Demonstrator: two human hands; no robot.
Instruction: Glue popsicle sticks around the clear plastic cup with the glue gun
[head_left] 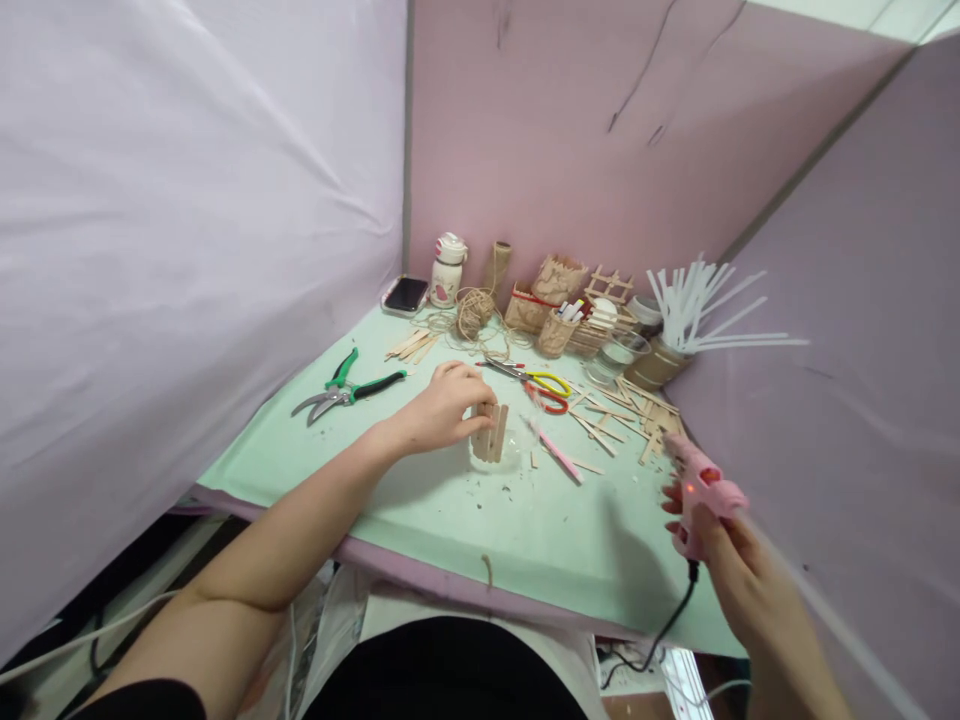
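Note:
My left hand (454, 405) reaches over the middle of the table. Its fingers are closed on the top of a small panel of wooden craft sticks (490, 440), held upright against a clear plastic piece (517, 452) whose shape is hard to make out. In my right hand (724, 545), at the table's right side, is a pink hot glue gun (701, 490) with a small red light showing. Its nozzle points up and to the left, apart from the panel. A pink pen-like tool (559, 455) lies just right of the clear piece.
Green-handled pruning shears (341, 388) lie left, scissors (536, 380) behind my left hand. Loose sticks (600, 425) cover the right. Along the back stand a bottle (448, 270), twine (474, 313), stick-made boxes (551, 290) and glue sticks (694, 310). The glue gun's cord (671, 625) hangs over the front edge.

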